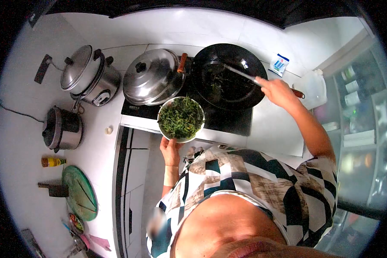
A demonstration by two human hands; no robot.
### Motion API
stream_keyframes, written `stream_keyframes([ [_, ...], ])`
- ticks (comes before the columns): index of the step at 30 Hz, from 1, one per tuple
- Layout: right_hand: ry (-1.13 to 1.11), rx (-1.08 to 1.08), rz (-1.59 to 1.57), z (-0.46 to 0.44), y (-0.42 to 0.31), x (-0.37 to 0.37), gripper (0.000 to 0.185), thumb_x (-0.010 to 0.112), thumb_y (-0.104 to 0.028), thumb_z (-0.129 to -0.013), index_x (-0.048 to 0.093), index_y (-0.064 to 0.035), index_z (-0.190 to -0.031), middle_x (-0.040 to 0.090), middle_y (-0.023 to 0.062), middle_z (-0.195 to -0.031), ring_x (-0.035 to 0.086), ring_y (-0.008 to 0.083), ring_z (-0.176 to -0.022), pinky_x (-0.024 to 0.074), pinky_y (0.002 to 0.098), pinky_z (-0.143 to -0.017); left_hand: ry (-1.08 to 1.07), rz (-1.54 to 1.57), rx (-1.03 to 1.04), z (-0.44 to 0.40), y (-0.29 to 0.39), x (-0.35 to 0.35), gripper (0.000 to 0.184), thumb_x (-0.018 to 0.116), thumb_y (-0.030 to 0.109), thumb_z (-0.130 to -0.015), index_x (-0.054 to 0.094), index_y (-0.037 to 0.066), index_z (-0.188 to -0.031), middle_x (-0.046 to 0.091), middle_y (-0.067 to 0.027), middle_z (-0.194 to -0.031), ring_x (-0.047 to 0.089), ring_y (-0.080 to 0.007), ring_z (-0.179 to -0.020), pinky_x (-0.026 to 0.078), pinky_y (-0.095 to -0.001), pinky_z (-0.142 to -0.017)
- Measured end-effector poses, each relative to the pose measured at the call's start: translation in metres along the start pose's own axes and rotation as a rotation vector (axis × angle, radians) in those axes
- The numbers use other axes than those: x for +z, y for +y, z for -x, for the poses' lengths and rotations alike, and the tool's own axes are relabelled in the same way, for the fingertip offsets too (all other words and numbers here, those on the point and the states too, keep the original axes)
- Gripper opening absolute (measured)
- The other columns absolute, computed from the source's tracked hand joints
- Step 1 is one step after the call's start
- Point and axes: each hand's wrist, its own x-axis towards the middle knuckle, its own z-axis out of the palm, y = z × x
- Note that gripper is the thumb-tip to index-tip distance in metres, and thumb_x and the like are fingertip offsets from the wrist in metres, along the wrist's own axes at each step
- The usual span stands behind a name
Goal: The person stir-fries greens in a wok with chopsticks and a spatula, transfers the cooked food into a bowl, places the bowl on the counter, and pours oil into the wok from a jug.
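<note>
My left hand (pixel 171 151) grips the near edge of a white bowl (pixel 184 140). Cooked-looking dark leafy greens (pixel 180 117) heap up in the bowl, which is held over the front edge of the stove. In my right hand (pixel 279 92) is a long-handled metal spatula (pixel 243 74), its wooden handle end sticking out behind the fist. The spatula's far end reaches into a black wok (pixel 251 92), and a few green scraps (pixel 217 79) cling to the wok's bottom.
Left of the wok stands a steel lidded pan (pixel 148 81) on the black cooktop (pixel 232 122). Further left are a rice cooker (pixel 101 88), a smaller cooker (pixel 66 129), a sauce bottle (pixel 53 162), a cleaver (pixel 56 190) and a green cutting board (pixel 84 189). A blue-white packet (pixel 279 64) lies behind the wok.
</note>
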Motion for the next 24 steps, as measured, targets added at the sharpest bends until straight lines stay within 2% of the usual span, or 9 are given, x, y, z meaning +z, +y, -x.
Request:
stream_keyframes([
  [4,0.103,0.058,0.188,-0.042,0.011,0.007,0.038,0.052,-0.010,-0.084,0.052,-0.0095,-0.123,0.061,0.0204,-0.073,0.061,0.0372,-0.072,0.0485,0.0471,-0.062,-0.017,0.000,-0.027,-0.006,-0.002,-0.001,0.024,0.049,0.004,-0.083,0.055,0.002,-0.107,0.063,-0.0073,-0.097,0.064,-0.0181,-0.080,0.056,-0.0333,-0.068],
  [7,0.003,0.070,0.315,-0.073,-0.005,0.008,0.035,0.048,-0.008,-0.085,0.053,-0.0096,-0.120,0.062,0.0201,-0.074,0.062,0.0368,-0.073,0.0500,0.0473,-0.061,-0.044,-0.017,-0.075,-0.012,-0.006,-0.006,0.025,0.049,0.003,-0.083,0.055,0.002,-0.107,0.063,-0.0077,-0.096,0.064,-0.0183,-0.081,0.056,-0.0333,-0.068],
  [8,-0.040,0.060,0.316,-0.072,-0.021,0.002,0.025,0.047,-0.007,-0.085,0.056,-0.0045,-0.108,0.063,0.0186,-0.077,0.064,0.0371,-0.076,0.0524,0.0478,-0.063,-0.052,-0.022,-0.091,-0.014,-0.007,-0.006,0.026,0.049,0.003,-0.083,0.055,0.002,-0.108,0.063,-0.0079,-0.096,0.064,-0.0185,-0.081,0.056,-0.0333,-0.069],
  [10,-0.047,-0.025,0.256,-0.065,-0.044,-0.002,0.026,0.046,-0.005,-0.084,0.056,-0.0030,-0.108,0.063,0.0194,-0.075,0.064,0.0371,-0.076,0.0528,0.0472,-0.063,-0.045,-0.029,-0.120,-0.015,-0.003,0.001,0.024,0.049,0.001,-0.082,0.056,0.001,-0.104,0.063,-0.0088,-0.096,0.063,-0.0190,-0.080,0.056,-0.0327,-0.067],
  [14,-0.214,-0.138,0.209,-0.034,-0.067,-0.033,0.028,0.055,-0.007,-0.078,0.058,-0.0058,-0.106,0.062,0.0200,-0.074,0.063,0.0368,-0.075,0.0514,0.0481,-0.066,-0.061,-0.026,-0.132,-0.020,-0.015,-0.006,0.022,0.049,0.000,-0.081,0.057,0.000,-0.101,0.062,-0.0088,-0.093,0.063,-0.0187,-0.078,0.055,-0.0320,-0.066],
  [17,-0.221,-0.155,0.029,-0.023,-0.051,-0.054,0.038,0.055,-0.011,-0.082,0.054,-0.0082,-0.120,0.063,0.0210,-0.081,0.062,0.0366,-0.073,0.0483,0.0463,-0.069,-0.073,-0.042,-0.112,-0.020,-0.016,-0.006,0.022,0.048,0.000,-0.081,0.057,0.000,-0.101,0.062,-0.0087,-0.092,0.063,-0.0189,-0.077,0.056,-0.0325,-0.066],
  [20,-0.035,-0.031,-0.069,-0.028,-0.040,-0.027,0.036,0.055,-0.012,-0.084,0.055,-0.0086,-0.119,0.063,0.0215,-0.086,0.061,0.0372,-0.076,0.0475,0.0451,-0.072,-0.052,-0.065,-0.110,-0.019,-0.013,-0.003,0.022,0.048,0.001,-0.081,0.057,-0.001,-0.101,0.062,-0.0087,-0.092,0.063,-0.0189,-0.076,0.055,-0.0310,-0.064],
  [22,-0.037,0.017,-0.151,-0.029,-0.041,-0.018,0.036,0.056,-0.013,-0.084,0.055,-0.0086,-0.120,0.063,0.0214,-0.087,0.061,0.0377,-0.075,0.0480,0.0427,-0.072,-0.027,-0.032,-0.103,-0.017,-0.010,0.000,0.022,0.049,0.001,-0.080,0.057,-0.001,-0.101,0.063,-0.0086,-0.091,0.063,-0.0183,-0.076,0.054,-0.0298,-0.063],
  [24,-0.083,0.022,-0.239,-0.021,-0.042,-0.012,0.037,0.057,-0.013,-0.084,0.055,-0.0078,-0.120,0.063,0.0216,-0.087,0.061,0.0371,-0.074,0.0481,0.0413,-0.072,-0.049,-0.066,-0.096,-0.019,-0.013,-0.004,0.023,0.050,0.004,-0.083,0.057,0.001,-0.105,0.063,-0.0082,-0.096,0.063,-0.0197,-0.081,0.055,-0.0347,-0.068],
])
